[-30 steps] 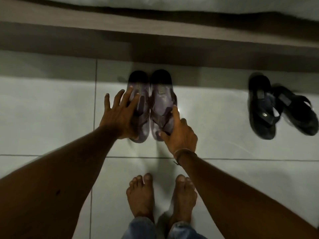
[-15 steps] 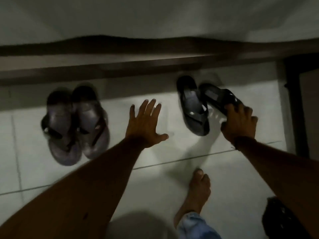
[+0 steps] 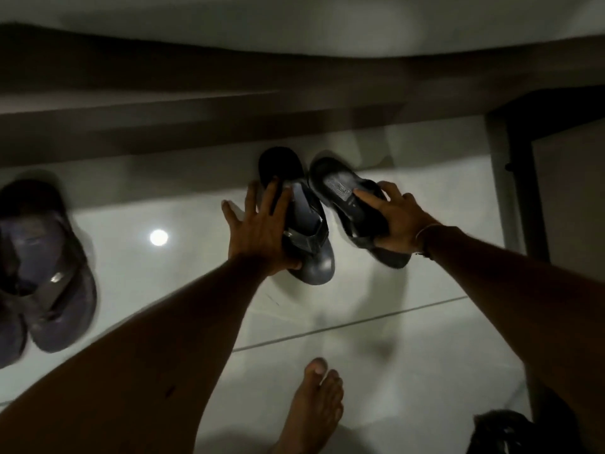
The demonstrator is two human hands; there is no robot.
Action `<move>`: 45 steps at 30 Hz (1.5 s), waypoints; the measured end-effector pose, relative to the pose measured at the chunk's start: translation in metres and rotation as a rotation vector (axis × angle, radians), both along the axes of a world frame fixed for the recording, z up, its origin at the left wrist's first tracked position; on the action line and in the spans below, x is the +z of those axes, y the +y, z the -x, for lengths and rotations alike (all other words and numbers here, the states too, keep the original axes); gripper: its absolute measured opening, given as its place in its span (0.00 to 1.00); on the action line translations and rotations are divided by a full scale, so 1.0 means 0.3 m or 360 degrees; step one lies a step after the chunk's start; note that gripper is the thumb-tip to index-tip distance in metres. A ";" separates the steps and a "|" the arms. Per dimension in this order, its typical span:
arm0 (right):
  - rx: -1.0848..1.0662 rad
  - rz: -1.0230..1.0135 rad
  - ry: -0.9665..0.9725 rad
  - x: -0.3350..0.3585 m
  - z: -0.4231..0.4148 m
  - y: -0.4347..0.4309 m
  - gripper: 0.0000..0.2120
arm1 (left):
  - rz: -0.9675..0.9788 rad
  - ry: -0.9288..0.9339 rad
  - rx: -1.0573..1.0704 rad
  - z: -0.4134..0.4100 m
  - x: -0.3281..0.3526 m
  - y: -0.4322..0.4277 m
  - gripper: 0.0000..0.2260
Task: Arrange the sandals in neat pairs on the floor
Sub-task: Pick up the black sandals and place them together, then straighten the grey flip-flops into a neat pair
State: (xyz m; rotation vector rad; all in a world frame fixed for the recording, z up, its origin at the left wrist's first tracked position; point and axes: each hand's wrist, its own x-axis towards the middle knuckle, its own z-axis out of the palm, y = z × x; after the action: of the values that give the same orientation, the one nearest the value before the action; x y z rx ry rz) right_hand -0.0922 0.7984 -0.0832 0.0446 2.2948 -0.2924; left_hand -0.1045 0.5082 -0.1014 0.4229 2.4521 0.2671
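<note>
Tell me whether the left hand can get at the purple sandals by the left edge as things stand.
Probably yes. The left hand rests open on one black sandal, gripping nothing, and bare floor lies between it and the purple sandals.

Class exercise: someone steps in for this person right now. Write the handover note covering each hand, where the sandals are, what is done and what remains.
Left hand: open, fingers spread, pressing on the left black sandal, which lies flat on the tiled floor.
Right hand: gripping the right black sandal, angled away from its mate.
Done: the purple-grey sandals lie side by side at far left.
Left: swing the angled sandal parallel to its mate, then let go.
</note>
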 end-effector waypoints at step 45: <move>0.0080 0.0027 0.0268 -0.006 -0.073 -1.872 0.62 | 0.0357 -0.0116 0.0278 -0.102 0.054 -1.709 0.70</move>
State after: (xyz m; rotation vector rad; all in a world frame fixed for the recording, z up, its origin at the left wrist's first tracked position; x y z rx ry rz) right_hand -0.0703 0.2367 -0.0849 -0.0476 2.4560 -0.2993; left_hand -0.0738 -0.0046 -0.0850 0.1007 2.4156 0.0765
